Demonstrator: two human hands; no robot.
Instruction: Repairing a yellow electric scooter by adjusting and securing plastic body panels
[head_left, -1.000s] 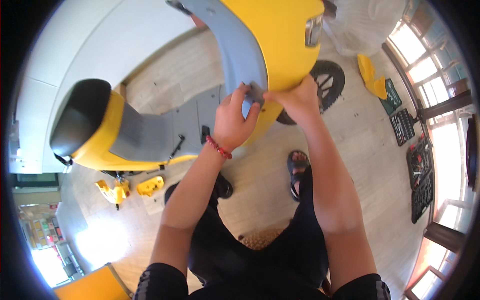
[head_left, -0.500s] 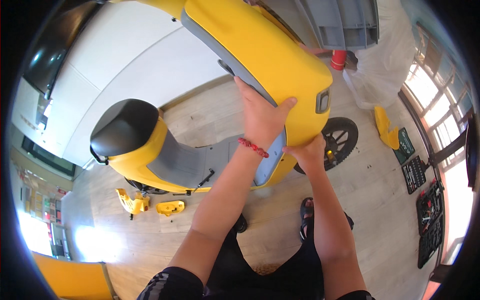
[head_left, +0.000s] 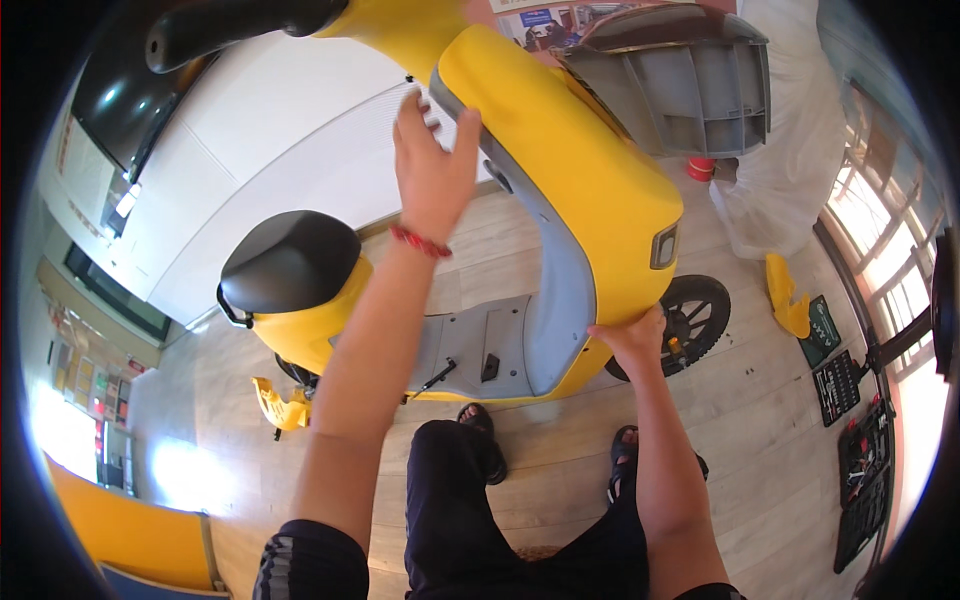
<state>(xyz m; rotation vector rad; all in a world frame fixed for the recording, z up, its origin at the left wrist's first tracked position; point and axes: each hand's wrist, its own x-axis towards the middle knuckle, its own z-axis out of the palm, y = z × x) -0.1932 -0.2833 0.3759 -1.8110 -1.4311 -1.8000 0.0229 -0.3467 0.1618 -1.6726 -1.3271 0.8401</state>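
A yellow scooter stands across in front of me, its yellow front panel [head_left: 560, 130] rising beside the grey inner leg panel [head_left: 565, 280]. My left hand [head_left: 437, 165] is raised left of the upper panel, its fingers apart and slightly curled, nothing held. With the thumb on the near side, my right hand [head_left: 635, 338] grips the lower edge of the front panel; its other fingers are partly hidden. Just behind that hand is the black front wheel [head_left: 697, 318]. On the grey footboard [head_left: 460, 335] lie a thin black tool [head_left: 437, 374] and a small black part [head_left: 491, 367].
A black handlebar grip [head_left: 240, 28] juts out at upper left, above the black seat [head_left: 290, 260]. A grey ribbed box [head_left: 680, 95] stands at the far right. Yellow body parts [head_left: 788, 300] and open tool cases [head_left: 862, 450] lie on the right-hand floor.
My left hand has come off the grey panel and moved up and left into the air. The right hand stays at the lower panel edge. The view has shifted, showing the handlebar grip.
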